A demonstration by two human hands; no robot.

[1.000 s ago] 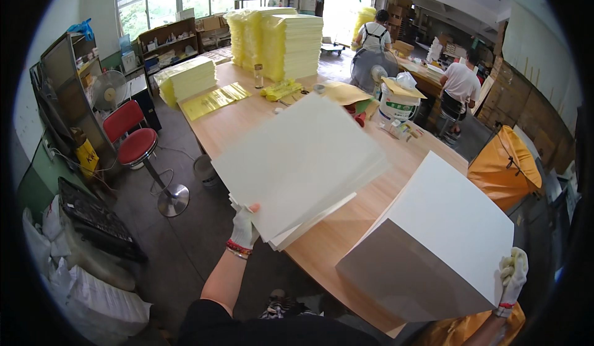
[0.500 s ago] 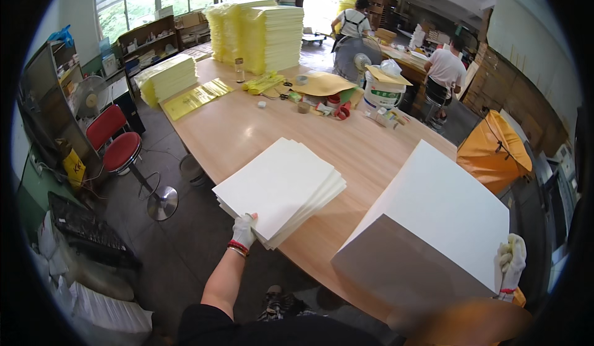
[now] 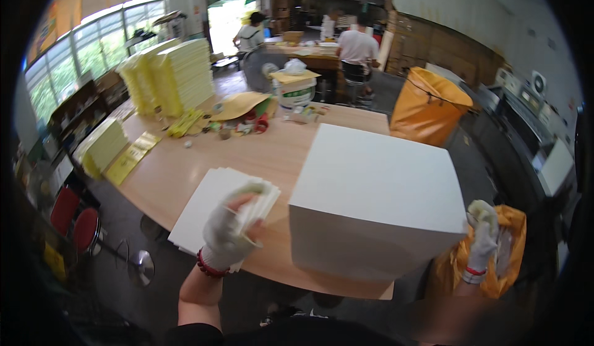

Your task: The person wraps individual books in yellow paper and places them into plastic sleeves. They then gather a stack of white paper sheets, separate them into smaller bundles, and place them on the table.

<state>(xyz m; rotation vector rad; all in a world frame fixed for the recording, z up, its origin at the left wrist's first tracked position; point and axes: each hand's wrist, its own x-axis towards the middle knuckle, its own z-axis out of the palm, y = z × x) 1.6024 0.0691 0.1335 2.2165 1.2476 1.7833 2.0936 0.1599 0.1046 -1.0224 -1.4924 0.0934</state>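
My left hand (image 3: 230,228), in a white glove with bare fingertips, hovers over a low, slightly fanned stack of white sheets (image 3: 201,200). Its fingers and thumb are apart with nothing visible between them, though motion blurs them. To the right stands a tall, squared block of white sheets (image 3: 377,173), near the table's front edge. My gloved right hand (image 3: 484,225) is at the right near corner of that block, its fingers curled closed. What those fingers hold, if anything, is hidden.
The wooden table (image 3: 161,185) carries wrapped yellowish stacks (image 3: 179,74), a white bucket (image 3: 296,92), tape and small tools. Orange bags stand beyond the block (image 3: 427,105) and beside my right hand (image 3: 510,247). A red stool (image 3: 86,230) stands left. Two people work farther back.
My left hand has let go of the low stack's near edge and risen over it, moving right. My right hand stays by the tall block's corner. The whole view has turned to the right.
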